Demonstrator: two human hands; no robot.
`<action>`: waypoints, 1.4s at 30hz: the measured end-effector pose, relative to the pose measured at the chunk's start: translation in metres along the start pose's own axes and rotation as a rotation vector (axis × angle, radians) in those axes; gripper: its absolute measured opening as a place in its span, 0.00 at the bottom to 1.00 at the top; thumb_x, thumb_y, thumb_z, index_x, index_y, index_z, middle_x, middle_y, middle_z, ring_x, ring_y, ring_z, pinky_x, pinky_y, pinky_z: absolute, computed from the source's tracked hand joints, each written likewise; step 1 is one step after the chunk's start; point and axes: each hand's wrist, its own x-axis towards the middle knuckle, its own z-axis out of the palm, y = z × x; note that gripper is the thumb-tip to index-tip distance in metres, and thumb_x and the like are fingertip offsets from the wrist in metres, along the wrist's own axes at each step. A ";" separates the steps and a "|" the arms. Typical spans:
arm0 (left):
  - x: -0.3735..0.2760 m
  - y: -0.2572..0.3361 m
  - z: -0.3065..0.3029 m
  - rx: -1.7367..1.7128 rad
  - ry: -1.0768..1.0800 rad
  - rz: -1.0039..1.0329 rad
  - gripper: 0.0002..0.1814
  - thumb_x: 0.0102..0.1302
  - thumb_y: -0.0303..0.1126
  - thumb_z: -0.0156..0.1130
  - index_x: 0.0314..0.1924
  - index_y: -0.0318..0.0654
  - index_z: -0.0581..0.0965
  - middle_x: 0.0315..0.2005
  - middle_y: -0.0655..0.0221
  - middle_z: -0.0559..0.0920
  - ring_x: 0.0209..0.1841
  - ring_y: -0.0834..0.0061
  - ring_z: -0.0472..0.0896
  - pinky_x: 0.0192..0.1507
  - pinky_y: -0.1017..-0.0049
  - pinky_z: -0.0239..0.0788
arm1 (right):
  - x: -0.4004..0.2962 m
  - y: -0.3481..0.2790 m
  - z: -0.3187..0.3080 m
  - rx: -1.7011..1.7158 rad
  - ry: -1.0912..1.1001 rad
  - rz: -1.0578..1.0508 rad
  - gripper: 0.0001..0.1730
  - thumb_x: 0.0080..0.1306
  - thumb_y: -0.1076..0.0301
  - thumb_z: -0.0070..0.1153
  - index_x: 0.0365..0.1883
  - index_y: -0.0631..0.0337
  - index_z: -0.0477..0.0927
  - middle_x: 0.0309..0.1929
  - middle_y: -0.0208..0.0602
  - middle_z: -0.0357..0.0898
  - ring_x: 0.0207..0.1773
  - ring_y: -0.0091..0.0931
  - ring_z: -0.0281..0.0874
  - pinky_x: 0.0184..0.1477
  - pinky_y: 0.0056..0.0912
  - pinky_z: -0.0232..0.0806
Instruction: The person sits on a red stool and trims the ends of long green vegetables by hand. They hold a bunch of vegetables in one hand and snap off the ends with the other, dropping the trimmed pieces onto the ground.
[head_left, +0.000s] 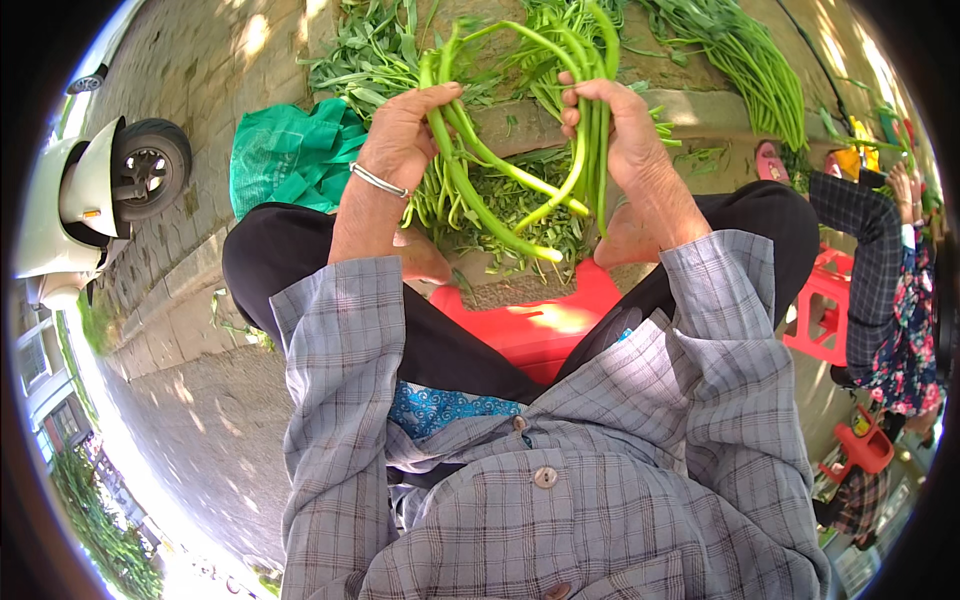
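Note:
Long green leafy-vegetable stems (491, 161), probably water spinach, span the space between my two raised hands. My left hand (405, 139), with a silvery bangle at the wrist, grips several thick stems between thumb and fingers. My right hand (619, 127) is closed on a bunch of stems that hang down past the palm. Some stems curve over the top from one hand to the other, and lower ends cross between them. Beneath lie cut stem pieces and leaves (536, 180) in a heap. Leafy piles (367, 60) and more leafy stems (555, 45) lie beyond my hands.
A green bag (289, 157) sits at left, near my knee. A long bundle of stems (757, 82) lies at upper right on the paving. A red plastic stool (536, 322) is beneath me. A scooter wheel (150, 169) stands far left. Other people sit at right beside a red stool (821, 307).

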 end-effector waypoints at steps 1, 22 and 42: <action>0.001 0.001 -0.004 -0.017 0.000 -0.004 0.07 0.59 0.30 0.62 0.36 0.37 0.77 0.28 0.72 0.78 0.28 0.78 0.75 0.30 0.79 0.67 | 0.002 -0.002 -0.004 0.036 0.011 -0.007 0.17 0.61 0.68 0.51 0.46 0.68 0.73 0.30 0.28 0.73 0.29 0.20 0.71 0.35 0.25 0.67; -0.003 -0.001 0.002 0.229 0.003 0.094 0.05 0.57 0.30 0.65 0.32 0.38 0.78 0.21 0.75 0.77 0.20 0.83 0.74 0.22 0.81 0.69 | 0.004 -0.004 -0.003 -0.102 -0.067 -0.037 0.18 0.64 0.64 0.53 0.49 0.66 0.74 0.35 0.28 0.76 0.38 0.22 0.76 0.41 0.24 0.70; -0.017 -0.016 0.018 0.155 0.153 0.217 0.05 0.57 0.28 0.64 0.31 0.36 0.78 0.20 0.74 0.78 0.17 0.85 0.73 0.17 0.84 0.63 | -0.003 -0.005 0.004 -0.091 -0.181 -0.001 0.16 0.65 0.67 0.49 0.48 0.67 0.72 0.35 0.30 0.74 0.33 0.21 0.72 0.38 0.24 0.68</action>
